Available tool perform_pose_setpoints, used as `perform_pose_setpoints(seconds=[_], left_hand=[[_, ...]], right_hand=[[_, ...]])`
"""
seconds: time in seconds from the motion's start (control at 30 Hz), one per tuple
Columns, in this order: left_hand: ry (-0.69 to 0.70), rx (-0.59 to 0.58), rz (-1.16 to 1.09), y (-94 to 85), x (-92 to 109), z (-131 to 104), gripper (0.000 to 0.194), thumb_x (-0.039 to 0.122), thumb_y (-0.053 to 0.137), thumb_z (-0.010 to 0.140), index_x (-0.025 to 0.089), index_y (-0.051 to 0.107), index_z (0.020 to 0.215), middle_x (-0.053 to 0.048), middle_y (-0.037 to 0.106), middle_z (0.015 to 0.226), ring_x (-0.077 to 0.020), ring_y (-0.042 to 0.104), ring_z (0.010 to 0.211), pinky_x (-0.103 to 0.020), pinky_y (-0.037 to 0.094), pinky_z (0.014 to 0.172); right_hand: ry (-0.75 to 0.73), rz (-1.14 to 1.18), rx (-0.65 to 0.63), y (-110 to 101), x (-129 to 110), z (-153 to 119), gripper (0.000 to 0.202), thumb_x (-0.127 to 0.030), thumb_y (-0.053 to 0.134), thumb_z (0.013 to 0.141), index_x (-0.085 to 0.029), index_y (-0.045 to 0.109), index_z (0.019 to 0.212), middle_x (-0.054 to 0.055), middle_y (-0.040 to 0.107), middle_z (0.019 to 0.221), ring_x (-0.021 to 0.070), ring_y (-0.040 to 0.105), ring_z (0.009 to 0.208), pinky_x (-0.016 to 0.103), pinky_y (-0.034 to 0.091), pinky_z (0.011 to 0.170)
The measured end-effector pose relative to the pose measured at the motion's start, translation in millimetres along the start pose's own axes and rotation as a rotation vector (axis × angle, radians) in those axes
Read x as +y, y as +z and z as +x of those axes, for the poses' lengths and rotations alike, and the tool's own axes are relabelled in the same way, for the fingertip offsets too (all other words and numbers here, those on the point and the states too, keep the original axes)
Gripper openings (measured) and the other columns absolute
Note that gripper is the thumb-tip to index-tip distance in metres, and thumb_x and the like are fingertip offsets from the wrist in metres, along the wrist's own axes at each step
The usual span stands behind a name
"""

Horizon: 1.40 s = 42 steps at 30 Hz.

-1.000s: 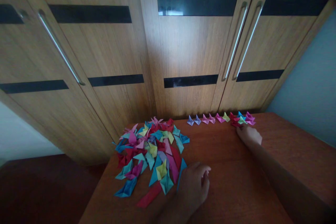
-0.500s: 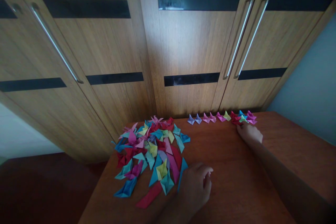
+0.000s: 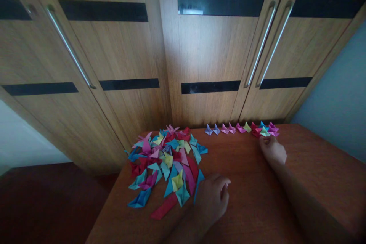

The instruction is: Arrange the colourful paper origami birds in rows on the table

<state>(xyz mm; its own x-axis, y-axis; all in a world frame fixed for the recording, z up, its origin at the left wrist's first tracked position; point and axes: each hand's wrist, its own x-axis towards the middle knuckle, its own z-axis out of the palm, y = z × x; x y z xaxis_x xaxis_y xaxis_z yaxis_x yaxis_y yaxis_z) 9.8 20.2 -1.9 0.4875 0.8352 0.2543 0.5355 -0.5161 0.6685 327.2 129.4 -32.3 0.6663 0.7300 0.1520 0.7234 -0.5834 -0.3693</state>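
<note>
Small folded-paper boats in several colours stand in a row along the back of the table, closest together at its right end. My right hand is just in front of that end, near a red paper boat and a light green one. Its thumb and fingertips are slightly apart, with nothing seen between them. My left hand rests on the table with fingers curled in, nothing visible in it. Left of it lies a heap of folded-paper pieces, and it partly covers a blue strip.
The brown wooden table stands against a wooden wardrobe with metal handles and black panels. A pale blue wall is on the right. Beyond the table's left edge is dark floor.
My right hand has drawn back slightly from the red boat, which stays in the row. My left hand is nearly still, and the view has shifted a little.
</note>
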Motion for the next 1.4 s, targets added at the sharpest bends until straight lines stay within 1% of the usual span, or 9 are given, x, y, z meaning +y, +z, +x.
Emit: perform_pose_setpoints(seconds=[0.13,0.27,0.37,0.53,0.77,1.07,1.27,1.33,1.4], left_hand=[[0.019,0.005,0.078,-6.8,2,0,0.028,0.012,0.046,0.082,0.023,0.063,0.103,-0.003,0.067,0.1,-0.0179,0.062,0.09,-0.029,0.049,0.08],[0.032,0.048,0.228,-32.8,-4,11,0.03,0.015,0.046,0.085,0.024,0.061,0.109,-0.003,0.064,0.109,-0.019,0.06,0.098,-0.032,0.048,0.087],[-0.032,0.106,0.348,-59.0,-18,27,0.029,0.016,0.045,0.086,0.024,0.06,0.111,-0.003,0.062,0.113,-0.0184,0.057,0.105,-0.03,0.044,0.093],[-0.143,0.054,0.566,-84.5,-47,61,0.034,0.015,0.047,0.087,0.022,0.054,0.12,-0.007,0.056,0.119,-0.0186,0.056,0.107,-0.029,0.043,0.094],[-0.095,-0.044,0.624,-79.7,-61,92,0.022,0.014,0.05,0.085,0.021,0.063,0.101,-0.009,0.056,0.107,-0.0219,0.058,0.1,-0.031,0.048,0.082],[-0.024,0.005,0.55,-81.1,-69,92,0.015,0.017,0.056,0.084,0.021,0.068,0.091,-0.006,0.06,0.106,-0.02,0.057,0.102,-0.028,0.047,0.083],[0.004,0.199,0.298,-84.7,-41,64,0.02,0.018,0.054,0.085,0.022,0.065,0.101,-0.001,0.067,0.098,-0.0132,0.062,0.087,-0.023,0.046,0.082],[-0.032,0.287,0.095,-78.9,-25,49,0.016,0.019,0.056,0.083,0.022,0.067,0.095,0.001,0.069,0.087,-0.0128,0.062,0.076,-0.022,0.047,0.073],[-0.087,0.294,-0.018,-70.9,-13,35,0.014,0.022,0.056,0.082,0.022,0.068,0.089,0.002,0.069,0.077,-0.0126,0.062,0.068,-0.021,0.046,0.064]], right_hand=[[-0.064,0.092,-0.006,0,-6,-33,0.04,-0.048,0.043,0.085,-0.02,0.064,0.102,0.012,0.069,0.089,0.0277,0.065,0.084,0.03,0.044,0.064],[-0.266,0.216,-0.131,2,-29,-68,0.03,-0.044,0.045,0.085,-0.023,0.064,0.091,0.005,0.07,0.083,0.0206,0.065,0.076,0.024,0.04,0.06],[-0.393,0.224,-0.214,2,-49,-90,0.024,-0.042,0.046,0.085,-0.025,0.063,0.086,0.001,0.068,0.075,0.0165,0.063,0.068,0.023,0.036,0.056],[-0.46,0.211,-0.226,2,-60,-104,0.017,-0.038,0.049,0.084,-0.026,0.061,0.081,-0.002,0.066,0.07,0.0149,0.061,0.067,0.022,0.032,0.054],[-0.486,0.293,-0.221,5,-53,-99,0.017,-0.037,0.049,0.084,-0.025,0.059,0.079,-0.003,0.062,0.066,0.0135,0.059,0.062,0.022,0.033,0.054],[-0.498,0.285,-0.222,3,-55,-101,0.017,-0.037,0.048,0.084,-0.025,0.06,0.079,-0.002,0.063,0.068,0.0145,0.059,0.065,0.022,0.032,0.054],[-0.526,0.46,-0.263,2,-54,-103,0.02,-0.04,0.051,0.082,-0.024,0.06,0.075,-0.002,0.06,0.064,0.0144,0.056,0.061,0.023,0.036,0.057],[-0.55,0.644,-0.349,-3,-56,-107,0.024,-0.043,0.051,0.082,-0.022,0.06,0.075,-0.001,0.058,0.064,0.0142,0.055,0.061,0.024,0.039,0.059],[-0.559,0.843,-0.481,-13,-59,-112,0.03,-0.048,0.051,0.083,-0.019,0.061,0.08,-0.001,0.056,0.065,0.0136,0.054,0.063,0.023,0.04,0.058]])
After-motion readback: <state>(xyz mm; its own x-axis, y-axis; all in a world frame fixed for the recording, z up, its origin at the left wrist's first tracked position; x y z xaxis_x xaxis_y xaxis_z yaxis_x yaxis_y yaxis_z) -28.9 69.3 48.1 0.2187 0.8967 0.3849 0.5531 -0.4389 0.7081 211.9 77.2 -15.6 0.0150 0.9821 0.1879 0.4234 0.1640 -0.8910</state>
